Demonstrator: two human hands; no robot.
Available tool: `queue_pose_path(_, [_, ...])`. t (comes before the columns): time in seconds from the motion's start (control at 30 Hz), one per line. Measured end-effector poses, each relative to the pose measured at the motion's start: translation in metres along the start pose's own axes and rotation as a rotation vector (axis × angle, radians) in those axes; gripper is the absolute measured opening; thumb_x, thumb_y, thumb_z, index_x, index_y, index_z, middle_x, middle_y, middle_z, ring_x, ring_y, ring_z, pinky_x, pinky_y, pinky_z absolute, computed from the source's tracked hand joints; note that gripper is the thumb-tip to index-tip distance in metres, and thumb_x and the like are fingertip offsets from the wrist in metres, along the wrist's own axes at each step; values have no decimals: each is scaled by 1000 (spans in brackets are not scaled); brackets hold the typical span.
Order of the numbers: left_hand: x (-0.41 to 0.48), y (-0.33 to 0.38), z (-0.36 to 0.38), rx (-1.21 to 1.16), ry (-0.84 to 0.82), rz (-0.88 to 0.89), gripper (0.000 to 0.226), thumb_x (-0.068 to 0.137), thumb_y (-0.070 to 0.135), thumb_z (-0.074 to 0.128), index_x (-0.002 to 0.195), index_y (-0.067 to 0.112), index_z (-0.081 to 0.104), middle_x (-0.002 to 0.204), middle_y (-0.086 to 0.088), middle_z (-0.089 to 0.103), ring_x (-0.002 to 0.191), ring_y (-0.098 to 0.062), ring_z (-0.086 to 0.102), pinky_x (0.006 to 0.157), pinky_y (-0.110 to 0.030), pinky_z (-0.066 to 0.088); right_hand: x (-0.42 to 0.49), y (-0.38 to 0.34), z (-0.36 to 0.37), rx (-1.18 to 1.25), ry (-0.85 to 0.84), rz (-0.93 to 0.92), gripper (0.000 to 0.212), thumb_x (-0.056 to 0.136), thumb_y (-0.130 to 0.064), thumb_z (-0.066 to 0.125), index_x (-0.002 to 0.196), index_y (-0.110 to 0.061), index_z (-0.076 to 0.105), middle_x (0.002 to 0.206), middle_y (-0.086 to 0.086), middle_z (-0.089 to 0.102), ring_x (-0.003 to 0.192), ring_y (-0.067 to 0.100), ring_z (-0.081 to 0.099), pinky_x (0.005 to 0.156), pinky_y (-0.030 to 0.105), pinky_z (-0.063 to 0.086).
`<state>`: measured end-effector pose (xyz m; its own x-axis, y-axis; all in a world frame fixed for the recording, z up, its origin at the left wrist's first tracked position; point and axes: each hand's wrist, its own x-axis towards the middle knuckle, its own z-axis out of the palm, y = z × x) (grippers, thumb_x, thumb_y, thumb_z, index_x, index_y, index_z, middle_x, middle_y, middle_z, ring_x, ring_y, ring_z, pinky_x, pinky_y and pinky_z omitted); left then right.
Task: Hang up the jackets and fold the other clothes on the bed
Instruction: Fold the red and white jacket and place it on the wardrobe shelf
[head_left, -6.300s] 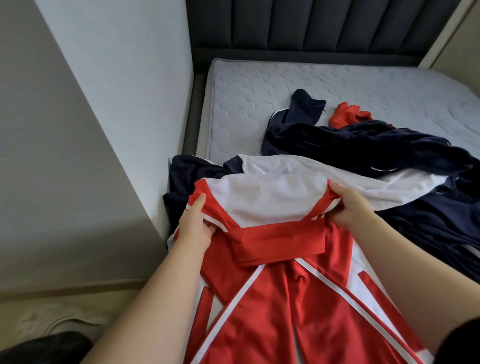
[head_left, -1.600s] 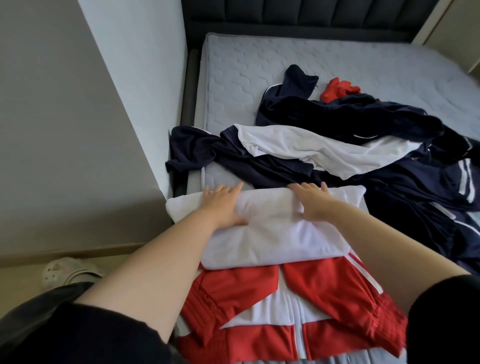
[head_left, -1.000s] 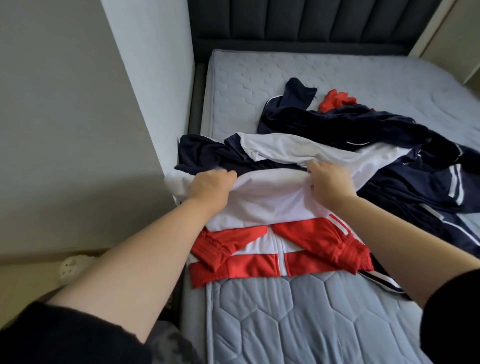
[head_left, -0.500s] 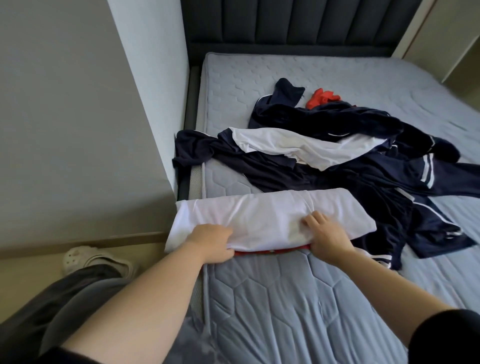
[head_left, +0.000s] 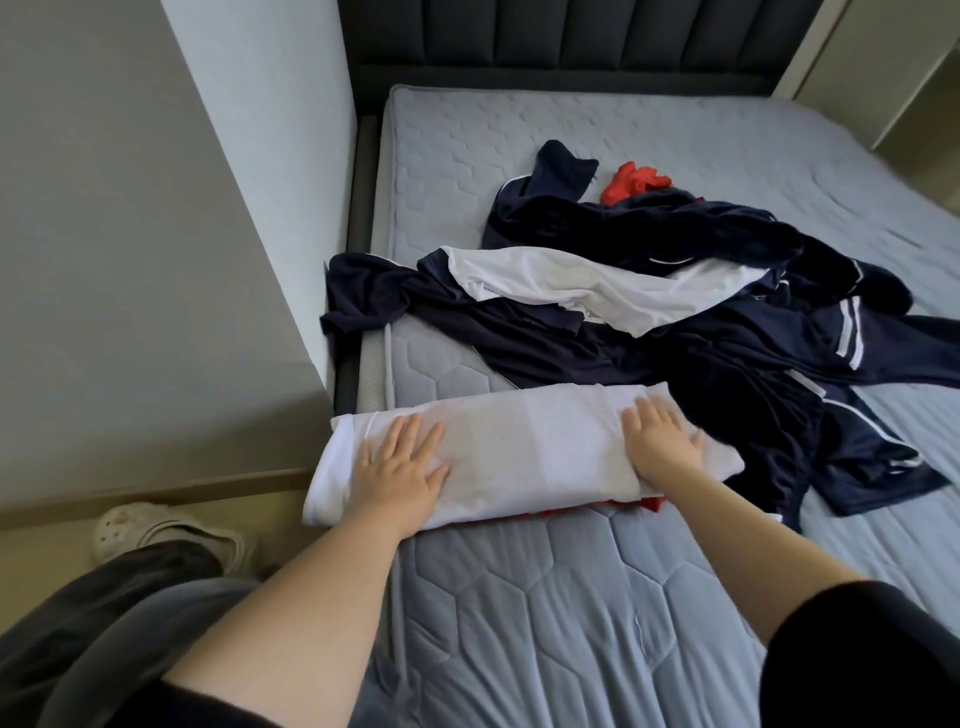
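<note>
**Folded white garment under two flat palms, near edge of bed**

- Left hand (head_left: 402, 467): fingers straight and spread, palm down on the left part of the folded garment (head_left: 530, 447); grasps nothing.
- Right hand (head_left: 660, 447): likewise flat, fingers straight, pressing the right part of the same bundle.
- Folded garment: long white bundle lying crosswise at the mattress's left side, its left end overhanging the edge. A red strip (head_left: 623, 506) shows beneath its near right edge.
- Mattress (head_left: 545, 597): grey, quilted in hexagons.
- Navy clothes (head_left: 701, 353): loose heap with white stripes, just beyond the bundle and touching its right end.
- White garment (head_left: 597, 286): unfolded, lying across the navy heap.
- Red item (head_left: 634, 179): crumpled, at the heap's far side.
- Headboard (head_left: 571, 41): dark, padded.
- Clog (head_left: 135, 525): pale, on the floor to the left.
</note>
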<state>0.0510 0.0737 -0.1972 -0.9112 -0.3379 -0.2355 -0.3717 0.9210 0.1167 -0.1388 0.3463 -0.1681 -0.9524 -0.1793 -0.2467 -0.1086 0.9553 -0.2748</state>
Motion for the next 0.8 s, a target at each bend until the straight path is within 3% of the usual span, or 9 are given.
queue_pose_path(0.13, [0, -1, 4, 29, 54, 1, 58, 96, 57, 8, 149, 41, -8, 159, 10, -14, 145, -12, -15, 117, -46, -2, 11, 28, -7, 198, 38, 281, 57, 96, -50, 20, 131, -14, 49, 136, 13, 46, 125, 38, 40, 105, 58, 28])
queue_pose_path(0.2, [4, 5, -4, 56, 147, -20, 57, 96, 55, 13, 149, 36, 14, 160, 8, 0, 146, -14, -6, 115, -50, 3, 15, 24, -15, 342, 118, 337, 51, 94, -51, 28, 99, -13, 61, 110, 15, 57, 105, 39, 52, 97, 53, 38])
queue_pose_path(0.27, [11, 16, -19, 32, 245, -16, 53, 95, 53, 19, 141, 31, 33, 159, 4, 11, 147, -19, 1, 113, -53, 7, 20, 19, -20, 506, 190, 354, 49, 94, -48, 37, 63, -12, 50, 74, 10, 55, 73, 32, 53, 79, 42, 43])
queue_pose_path(0.33, [20, 31, -30, -27, 256, 56, 58, 93, 56, 17, 145, 31, 27, 160, 3, 6, 147, -20, -3, 113, -55, 6, 27, 18, -21, 591, 218, 348, 49, 94, -39, 45, 54, -13, 37, 55, 3, 41, 53, 23, 42, 58, 32, 36])
queue_pose_path(0.47, [29, 54, -20, -53, 55, 155, 71, 81, 70, 2, 146, 44, -13, 159, 8, -14, 145, -18, -16, 111, -58, 0, 33, 22, -25, 624, 259, 327, 39, 91, -25, 55, 57, -10, 42, 53, 3, 40, 52, 19, 40, 54, 30, 35])
queue_pose_path(0.57, [28, 52, -1, 25, -37, 132, 66, 86, 70, 5, 143, 48, -20, 157, 9, -21, 145, -16, -18, 112, -56, -5, 33, 33, -29, 699, 385, 420, 37, 89, -23, 57, 58, -11, 43, 55, 3, 40, 51, 20, 40, 53, 29, 35])
queue_pose_path(0.7, [24, 45, 12, -3, -13, 129, 67, 78, 72, -3, 136, 51, -29, 157, 10, -22, 144, -14, -20, 113, -50, -10, 31, 32, -26, 884, 474, 583, 37, 91, -23, 57, 59, -12, 42, 57, 1, 43, 51, 19, 42, 51, 27, 37])
queue_pose_path(0.77, [22, 42, 14, -11, -5, 136, 62, 76, 72, -6, 127, 52, -35, 157, 10, -23, 144, -13, -21, 113, -47, -11, 26, 23, -26, 915, 471, 614, 31, 92, -23, 56, 65, -11, 48, 62, 1, 49, 57, 20, 49, 62, 30, 46])
queue_pose_path(0.8, [21, 41, 15, -16, -5, 137, 61, 76, 72, -6, 125, 53, -36, 156, 10, -24, 143, -12, -22, 113, -47, -12, 24, 18, -26, 846, 454, 608, 23, 93, -22, 55, 73, -10, 54, 70, 4, 54, 66, 23, 54, 75, 37, 49])
